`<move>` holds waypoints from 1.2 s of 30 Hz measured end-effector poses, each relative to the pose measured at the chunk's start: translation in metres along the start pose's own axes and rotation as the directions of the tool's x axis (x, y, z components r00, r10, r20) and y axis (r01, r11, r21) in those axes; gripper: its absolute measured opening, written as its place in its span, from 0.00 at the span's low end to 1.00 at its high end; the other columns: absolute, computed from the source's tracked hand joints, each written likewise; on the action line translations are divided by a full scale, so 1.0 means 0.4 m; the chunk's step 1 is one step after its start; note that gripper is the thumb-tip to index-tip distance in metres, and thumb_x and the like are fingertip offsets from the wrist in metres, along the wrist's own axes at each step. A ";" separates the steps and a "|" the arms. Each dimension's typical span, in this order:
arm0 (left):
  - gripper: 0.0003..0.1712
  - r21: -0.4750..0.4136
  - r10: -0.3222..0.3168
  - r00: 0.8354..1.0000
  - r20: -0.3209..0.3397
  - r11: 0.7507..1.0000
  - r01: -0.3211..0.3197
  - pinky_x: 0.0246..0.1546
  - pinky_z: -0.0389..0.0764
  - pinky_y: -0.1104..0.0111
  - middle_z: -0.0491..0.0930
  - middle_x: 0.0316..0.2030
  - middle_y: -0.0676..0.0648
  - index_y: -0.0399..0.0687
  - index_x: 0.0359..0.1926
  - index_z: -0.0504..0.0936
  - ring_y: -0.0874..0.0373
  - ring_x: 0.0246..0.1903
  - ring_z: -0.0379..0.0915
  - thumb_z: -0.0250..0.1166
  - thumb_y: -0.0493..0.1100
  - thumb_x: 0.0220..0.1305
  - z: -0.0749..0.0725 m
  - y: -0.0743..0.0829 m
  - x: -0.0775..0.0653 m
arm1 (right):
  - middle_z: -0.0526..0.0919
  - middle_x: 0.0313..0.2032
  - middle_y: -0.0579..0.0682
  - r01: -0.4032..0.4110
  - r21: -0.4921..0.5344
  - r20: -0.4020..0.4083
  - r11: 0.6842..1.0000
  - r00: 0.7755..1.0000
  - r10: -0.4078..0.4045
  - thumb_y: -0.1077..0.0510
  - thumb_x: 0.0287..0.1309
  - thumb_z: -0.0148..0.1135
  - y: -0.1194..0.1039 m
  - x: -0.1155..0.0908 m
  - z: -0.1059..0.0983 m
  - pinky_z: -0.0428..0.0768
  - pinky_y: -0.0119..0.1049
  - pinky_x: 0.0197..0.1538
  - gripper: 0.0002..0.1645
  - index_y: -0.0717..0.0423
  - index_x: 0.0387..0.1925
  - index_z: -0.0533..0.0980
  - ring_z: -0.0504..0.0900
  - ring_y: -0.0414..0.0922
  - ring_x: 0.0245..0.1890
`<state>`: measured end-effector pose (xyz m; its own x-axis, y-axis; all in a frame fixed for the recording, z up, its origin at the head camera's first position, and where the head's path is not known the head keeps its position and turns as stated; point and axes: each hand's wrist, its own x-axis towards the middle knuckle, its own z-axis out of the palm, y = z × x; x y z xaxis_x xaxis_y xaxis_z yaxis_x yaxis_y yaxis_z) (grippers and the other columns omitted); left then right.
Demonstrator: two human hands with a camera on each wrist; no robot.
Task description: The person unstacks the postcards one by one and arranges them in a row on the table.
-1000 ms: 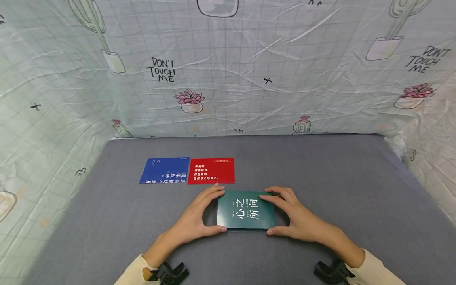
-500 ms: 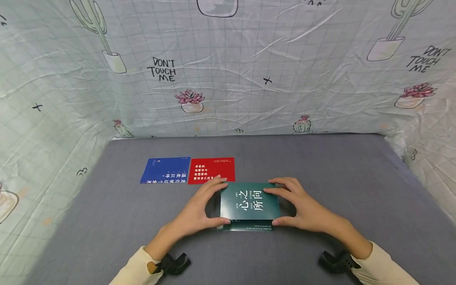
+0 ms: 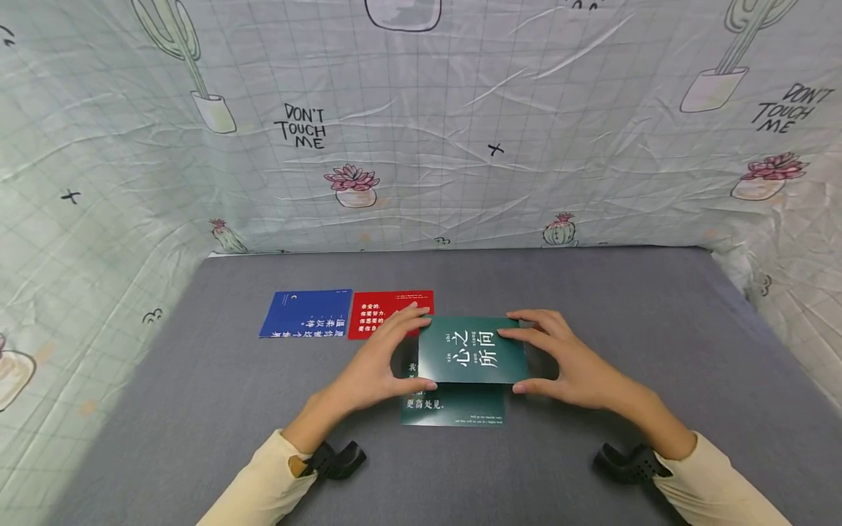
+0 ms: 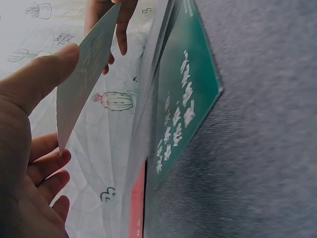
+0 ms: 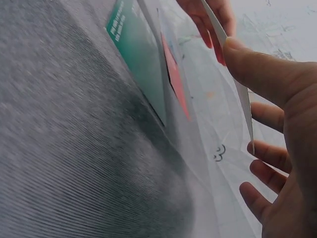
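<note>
Between both hands a green card (image 3: 470, 349) with white characters is held up off the table, flat side up. My left hand (image 3: 384, 361) pinches its left end, thumb at the near edge and fingers at the far edge. At the right end my right hand (image 3: 566, 365) pinches it the same way. Both wrist views show the card (image 4: 86, 79) clear of the table, seen nearly edge-on in the right one. Below it another green card (image 3: 454, 413) with white text lies on the table, partly covered in the head view.
A blue card (image 3: 305, 314) and a red card (image 3: 395, 303) lie side by side further back on the grey tabletop (image 3: 592, 285). My left fingers overlap the red one in the head view. A patterned cloth (image 3: 421, 183) hangs behind and at the sides.
Both hands have lifted the upper green card and carried it away from me and slightly right. The green card beneath has come into view and stays in place.
</note>
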<state>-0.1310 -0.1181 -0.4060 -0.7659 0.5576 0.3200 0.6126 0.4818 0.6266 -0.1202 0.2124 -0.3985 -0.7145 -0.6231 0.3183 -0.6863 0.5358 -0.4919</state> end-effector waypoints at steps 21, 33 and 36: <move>0.47 0.053 -0.065 0.998 0.027 0.997 0.064 0.62 0.63 0.49 0.58 0.70 0.52 0.50 0.66 0.67 0.59 0.71 0.45 0.75 0.55 0.45 -0.005 -0.018 0.101 | 0.58 0.69 0.52 -0.030 -0.014 0.006 0.999 1.000 0.030 0.47 0.49 0.73 0.065 0.046 -0.044 0.60 0.62 0.58 0.41 0.48 0.65 0.69 0.53 0.53 0.67; 0.46 0.078 -0.108 0.993 0.055 0.991 0.104 0.64 0.60 0.50 0.57 0.70 0.51 0.49 0.66 0.67 0.57 0.70 0.45 0.75 0.55 0.46 0.015 -0.045 0.137 | 0.58 0.69 0.53 -0.064 -0.011 0.034 0.998 0.997 0.065 0.47 0.52 0.71 0.111 0.063 -0.045 0.59 0.65 0.58 0.40 0.49 0.65 0.68 0.52 0.56 0.67; 0.46 0.087 -0.109 0.992 0.066 0.991 0.103 0.64 0.60 0.51 0.58 0.70 0.50 0.48 0.66 0.67 0.57 0.70 0.45 0.75 0.54 0.46 0.018 -0.052 0.145 | 0.58 0.69 0.53 -0.068 -0.013 0.040 0.998 0.997 0.068 0.47 0.53 0.71 0.123 0.066 -0.044 0.58 0.65 0.58 0.40 0.49 0.66 0.68 0.52 0.57 0.67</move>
<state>-0.1870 -0.0908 -0.4056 -0.8133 0.5454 0.2026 0.5455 0.5937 0.5916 -0.1754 0.2324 -0.4000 -0.7536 -0.6072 0.2518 -0.6381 0.5839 -0.5019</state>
